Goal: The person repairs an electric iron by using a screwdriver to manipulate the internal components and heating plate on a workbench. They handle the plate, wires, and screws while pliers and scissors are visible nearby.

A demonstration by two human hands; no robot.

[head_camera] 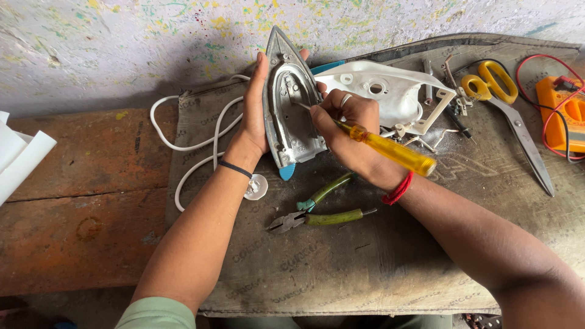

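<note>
A metal soleplate of a clothes iron [286,116] stands on edge on a grey mat, its inner side facing me. My left hand [255,119] grips its left edge and holds it upright. My right hand [348,131] is closed around a screwdriver with a clear yellow handle [393,151]; the tip rests inside the soleplate near its middle. The iron's white plastic shell [384,91] lies just behind my right hand. A white power cord [195,143] loops to the left of the iron.
Green-handled pliers [323,214] lie on the grey mat [378,256] below the iron. Yellow-handled scissors [506,103] and an orange multimeter with red and black leads [563,119] sit at the right. A white round cap [256,186] lies by my left wrist. Wooden bench [85,201] at left.
</note>
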